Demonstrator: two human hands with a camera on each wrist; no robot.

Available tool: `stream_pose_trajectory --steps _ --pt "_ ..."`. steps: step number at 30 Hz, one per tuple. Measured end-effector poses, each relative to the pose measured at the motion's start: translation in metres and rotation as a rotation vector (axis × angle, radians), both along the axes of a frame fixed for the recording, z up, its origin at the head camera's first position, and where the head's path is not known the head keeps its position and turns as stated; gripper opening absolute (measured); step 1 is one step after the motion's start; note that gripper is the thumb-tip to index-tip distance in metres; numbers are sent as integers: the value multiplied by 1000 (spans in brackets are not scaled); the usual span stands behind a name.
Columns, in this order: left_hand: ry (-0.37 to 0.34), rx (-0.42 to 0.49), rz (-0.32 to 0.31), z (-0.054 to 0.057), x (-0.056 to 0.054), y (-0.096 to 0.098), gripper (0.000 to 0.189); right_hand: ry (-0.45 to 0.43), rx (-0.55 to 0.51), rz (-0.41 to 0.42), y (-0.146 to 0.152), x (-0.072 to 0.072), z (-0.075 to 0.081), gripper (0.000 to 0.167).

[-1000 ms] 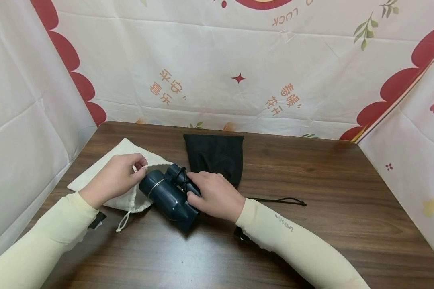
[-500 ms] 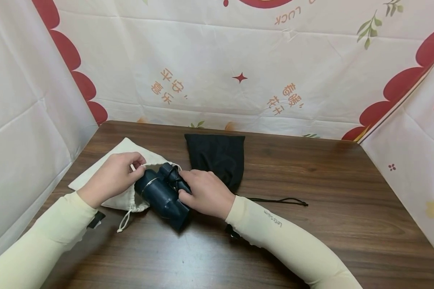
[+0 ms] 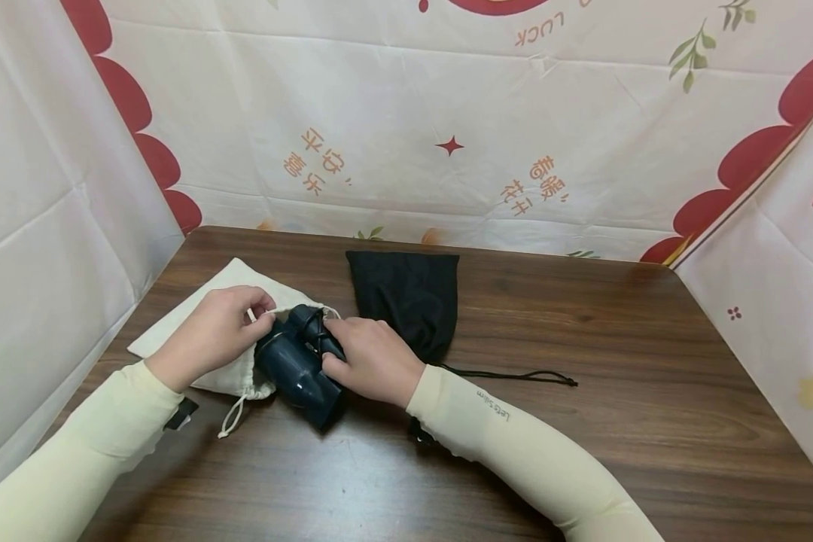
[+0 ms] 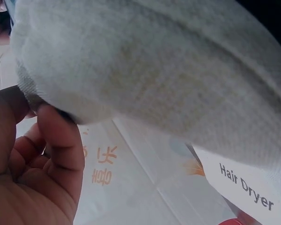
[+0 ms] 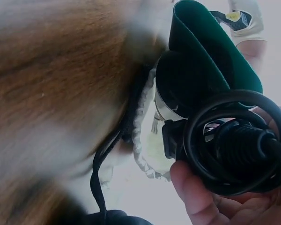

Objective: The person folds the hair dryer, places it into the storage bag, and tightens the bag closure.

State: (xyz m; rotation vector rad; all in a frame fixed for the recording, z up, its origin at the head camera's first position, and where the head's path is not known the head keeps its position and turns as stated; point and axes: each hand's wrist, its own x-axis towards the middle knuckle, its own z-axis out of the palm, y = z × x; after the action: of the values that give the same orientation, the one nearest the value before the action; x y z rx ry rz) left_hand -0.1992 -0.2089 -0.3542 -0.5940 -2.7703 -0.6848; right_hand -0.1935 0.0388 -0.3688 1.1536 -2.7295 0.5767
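Note:
A dark blue hair dryer (image 3: 291,369) lies slanted with its wide rear end inside the mouth of a white cloth drawstring bag (image 3: 244,274). My left hand (image 3: 217,324) pinches the bag's rim between thumb and fingers. In the left wrist view the bag (image 4: 131,70) bears the words "Hair Dryer". My right hand (image 3: 376,360) grips the dryer by its folded handle, wound with black cord. The right wrist view shows the coiled cord (image 5: 232,140) against the fingers and the flat nozzle (image 5: 201,47) pointing away from the bag.
A black cloth pouch (image 3: 406,290) lies behind my right hand, its black drawstring (image 3: 528,375) trailing right across the wooden table (image 3: 583,316). The bag's white cord loop (image 3: 232,418) hangs toward the front. Printed white curtains (image 3: 379,105) enclose the table's back and sides.
My right hand has moved left with the hair dryer, and its rear end has gone deeper into the white bag's mouth. My left hand stays at the rim.

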Motion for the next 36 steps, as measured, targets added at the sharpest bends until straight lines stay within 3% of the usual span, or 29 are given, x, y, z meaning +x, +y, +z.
stream_pose_trajectory --steps 36 --pt "16 29 -30 4 1 8 4 -17 -27 -39 -37 -14 -14 33"
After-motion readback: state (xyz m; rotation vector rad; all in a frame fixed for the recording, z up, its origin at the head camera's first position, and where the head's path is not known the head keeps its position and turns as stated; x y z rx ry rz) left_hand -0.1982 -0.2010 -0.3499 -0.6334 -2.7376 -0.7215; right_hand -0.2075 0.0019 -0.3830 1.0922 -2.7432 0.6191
